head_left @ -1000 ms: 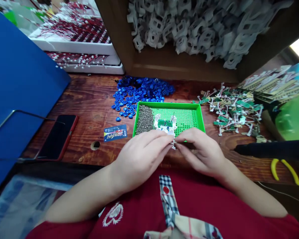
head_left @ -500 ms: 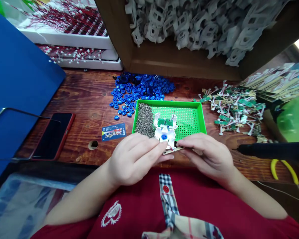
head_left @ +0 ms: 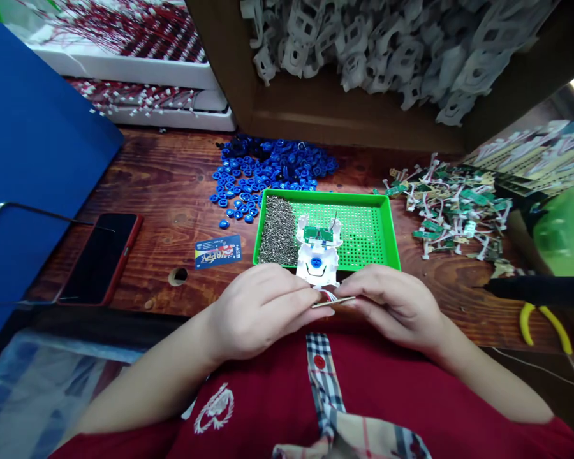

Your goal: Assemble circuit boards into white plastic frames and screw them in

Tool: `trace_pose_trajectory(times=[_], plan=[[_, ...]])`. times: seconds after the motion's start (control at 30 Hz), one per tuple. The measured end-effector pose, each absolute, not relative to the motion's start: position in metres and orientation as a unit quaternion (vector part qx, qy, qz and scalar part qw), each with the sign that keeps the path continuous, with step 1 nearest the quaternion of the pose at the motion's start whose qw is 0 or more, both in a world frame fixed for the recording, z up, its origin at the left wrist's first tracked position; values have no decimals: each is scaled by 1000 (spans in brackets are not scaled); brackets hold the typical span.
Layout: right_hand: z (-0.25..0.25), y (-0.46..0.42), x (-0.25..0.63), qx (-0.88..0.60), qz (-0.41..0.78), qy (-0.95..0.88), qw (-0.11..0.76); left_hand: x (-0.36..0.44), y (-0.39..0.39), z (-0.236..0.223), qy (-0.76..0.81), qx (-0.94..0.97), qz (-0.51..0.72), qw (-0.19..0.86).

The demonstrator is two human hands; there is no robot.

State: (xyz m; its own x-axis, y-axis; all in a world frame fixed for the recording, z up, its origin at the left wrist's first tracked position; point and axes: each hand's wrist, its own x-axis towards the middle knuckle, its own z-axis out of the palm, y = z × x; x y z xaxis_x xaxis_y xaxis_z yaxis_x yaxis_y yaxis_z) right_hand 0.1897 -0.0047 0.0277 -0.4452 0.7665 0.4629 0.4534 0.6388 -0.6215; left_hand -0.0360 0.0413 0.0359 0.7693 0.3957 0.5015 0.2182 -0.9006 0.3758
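A small tan circuit board (head_left: 333, 303) with white and red wires on it is pinched edge-on between my two hands. My left hand (head_left: 263, 307) grips its left end, thumb below and fingers above. At the opposite end, my right hand (head_left: 398, 303) pinches the board with thumb and fingertips. Just beyond lies a white plastic housing (head_left: 309, 274) with a blue button piece (head_left: 316, 262) in it. A second white part holding a green circuit board (head_left: 317, 234) adjoins it, over the green tray (head_left: 394, 236). Screws (head_left: 276, 229) fill the tray's left side.
Blue button pieces (head_left: 268, 166) lie heaped behind the tray. To the right are wired boards (head_left: 459, 210), a black rod-like tool (head_left: 540, 291) and yellow-handled pliers (head_left: 552, 325). A phone (head_left: 100, 258) and a card (head_left: 217, 252) lie left. A box of white housings (head_left: 358, 44) stands behind.
Both hands have drawn the tan board slightly toward my body, away from the white housing. More of the housing's near part now shows.
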Motion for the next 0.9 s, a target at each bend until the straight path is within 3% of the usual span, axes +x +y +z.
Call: trace_pose_trajectory(times=[0.23, 0.43, 0.57, 0.67, 0.77, 0.9], plan=[[27, -9, 192, -312, 174, -841, 405, -27, 41, 47, 244, 872, 287, 313], [27, -7, 194, -391, 153, -803, 422, -29, 39, 51, 346, 804, 222, 430], [8, 20, 197, -551, 207, -642, 492, -33, 43, 43, 485, 821, 126, 273], [-8, 45, 196, -572, 216, -619, 493, -29, 47, 34, 488, 852, 76, 173], [-19, 59, 193, -568, 191, -662, 450, -21, 49, 27, 471, 863, 53, 174], [-27, 58, 192, -573, 268, -652, 418, -12, 52, 22, 459, 864, 48, 199]])
